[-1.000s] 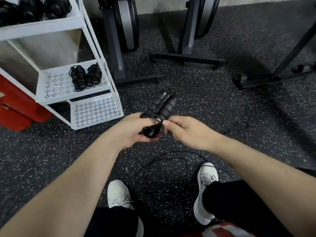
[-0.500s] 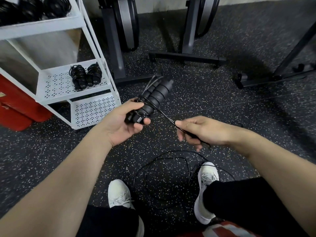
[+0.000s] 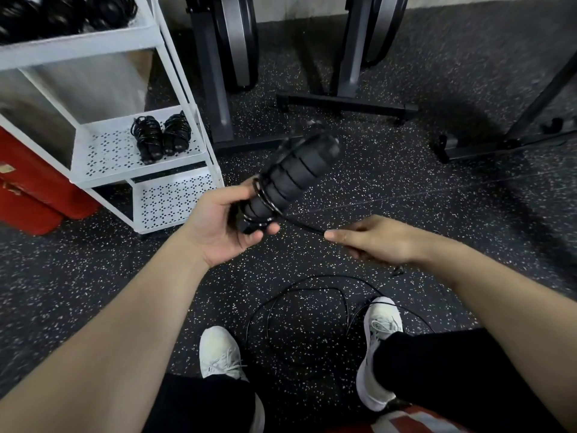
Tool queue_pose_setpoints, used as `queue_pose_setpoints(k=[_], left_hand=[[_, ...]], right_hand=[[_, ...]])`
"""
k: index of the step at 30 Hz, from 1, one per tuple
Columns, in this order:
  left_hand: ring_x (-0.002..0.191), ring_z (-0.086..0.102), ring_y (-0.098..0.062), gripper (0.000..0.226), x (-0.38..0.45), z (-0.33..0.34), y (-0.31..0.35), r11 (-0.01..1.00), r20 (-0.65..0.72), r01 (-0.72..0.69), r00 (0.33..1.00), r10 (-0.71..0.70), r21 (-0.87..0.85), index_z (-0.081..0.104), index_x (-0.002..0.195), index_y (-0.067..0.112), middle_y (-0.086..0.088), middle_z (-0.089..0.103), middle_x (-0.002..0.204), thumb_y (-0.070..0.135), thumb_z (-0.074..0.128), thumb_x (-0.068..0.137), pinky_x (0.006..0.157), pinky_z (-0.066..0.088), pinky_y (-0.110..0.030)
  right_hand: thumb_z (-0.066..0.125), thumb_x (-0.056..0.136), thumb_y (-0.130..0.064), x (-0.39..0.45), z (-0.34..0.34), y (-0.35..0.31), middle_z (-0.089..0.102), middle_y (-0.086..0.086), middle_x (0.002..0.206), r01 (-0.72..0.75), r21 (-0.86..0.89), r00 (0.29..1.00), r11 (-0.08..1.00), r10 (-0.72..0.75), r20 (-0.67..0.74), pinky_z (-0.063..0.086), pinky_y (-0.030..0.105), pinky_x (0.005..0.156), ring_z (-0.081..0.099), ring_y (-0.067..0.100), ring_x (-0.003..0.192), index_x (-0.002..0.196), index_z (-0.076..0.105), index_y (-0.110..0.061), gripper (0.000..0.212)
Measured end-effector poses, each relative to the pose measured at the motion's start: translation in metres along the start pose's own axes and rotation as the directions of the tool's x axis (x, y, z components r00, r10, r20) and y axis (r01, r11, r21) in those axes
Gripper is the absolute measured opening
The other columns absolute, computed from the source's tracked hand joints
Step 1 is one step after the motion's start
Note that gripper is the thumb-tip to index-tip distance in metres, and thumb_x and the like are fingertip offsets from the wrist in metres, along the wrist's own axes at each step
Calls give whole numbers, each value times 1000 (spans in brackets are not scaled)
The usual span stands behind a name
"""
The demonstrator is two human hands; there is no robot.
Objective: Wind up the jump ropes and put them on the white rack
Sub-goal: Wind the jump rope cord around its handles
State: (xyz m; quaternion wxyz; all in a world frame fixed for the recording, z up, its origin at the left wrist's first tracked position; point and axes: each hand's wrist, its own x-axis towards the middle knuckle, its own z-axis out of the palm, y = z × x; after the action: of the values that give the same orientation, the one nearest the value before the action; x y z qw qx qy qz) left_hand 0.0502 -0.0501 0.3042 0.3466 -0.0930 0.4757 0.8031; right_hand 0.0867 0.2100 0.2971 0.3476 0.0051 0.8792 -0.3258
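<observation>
the left hand [image 3: 224, 225] is gripping the lower end of the jump rope handles [image 3: 290, 179], fingers and thumb curled round the pair held together. the right hand [image 3: 379, 242] is pinching the black cord [image 3: 301, 224] just beside the handles, with the short stretch between the two hands looking taut.

only a few turns of cord are sitting round the lower part of the handles, close to the left hand, and the upper part is mostly bare, though blur makes that end hard to read. most of the cord is lying in loose loops on the speckled floor [image 3: 468, 195], between and around the white shoes [image 3: 379, 348], so the winding of this rope is judged to be at an early stage. on the white rack [image 3: 175, 73], two wound ropes [image 3: 160, 137] are lying side by side on the middle shelf, and more dark bundles [image 3: 62, 17] are lying in the top tray. so part of the task looks done; this rope is left to finish winding and then to be set on the rack, and whether other ropes are waiting out of view cannot be told.

the handles are being held in the air in front of the person, near the rack's lower corner. their long axis is running diagonally, with the gripped end low and toward the person and the free end pointing up, away and to the right, toward the dark machine bases [image 3: 343, 104].
</observation>
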Motion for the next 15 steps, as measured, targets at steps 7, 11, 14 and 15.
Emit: queue_pose_setpoints(k=[7,11,14,15], left_hand=[[54,70,-33,29,1,1,-7,940,177,194,952,-249,280,56,100,14,-26,69,94,7,64,73,31,47,-23],[69,74,-37,25,0,4,-10,866,193,226,920,-340,447,56,107,14,-26,71,104,10,62,82,40,55,-28],[75,74,-39,28,1,7,-12,800,208,242,888,-411,548,57,110,16,-25,72,107,11,62,83,45,57,-30],[76,74,-39,29,1,8,-12,775,207,249,876,-436,581,57,112,17,-25,72,108,10,62,84,46,57,-31]], right_hand=[[69,96,-18,5,-2,-3,70,14,112,52,79,991,996,-41,-127,49,39,97,65,28,106,114,71,-2,25],[82,82,-35,7,-5,-1,58,5,60,92,269,968,959,-23,-249,40,34,64,47,19,62,56,66,-20,34],[88,65,-54,6,-4,-4,47,-1,54,53,272,969,961,16,-246,31,26,55,39,12,51,60,66,-17,43],[89,63,-53,5,-4,-6,42,-3,51,49,282,973,958,18,-231,27,25,51,34,11,47,58,64,-18,43]])
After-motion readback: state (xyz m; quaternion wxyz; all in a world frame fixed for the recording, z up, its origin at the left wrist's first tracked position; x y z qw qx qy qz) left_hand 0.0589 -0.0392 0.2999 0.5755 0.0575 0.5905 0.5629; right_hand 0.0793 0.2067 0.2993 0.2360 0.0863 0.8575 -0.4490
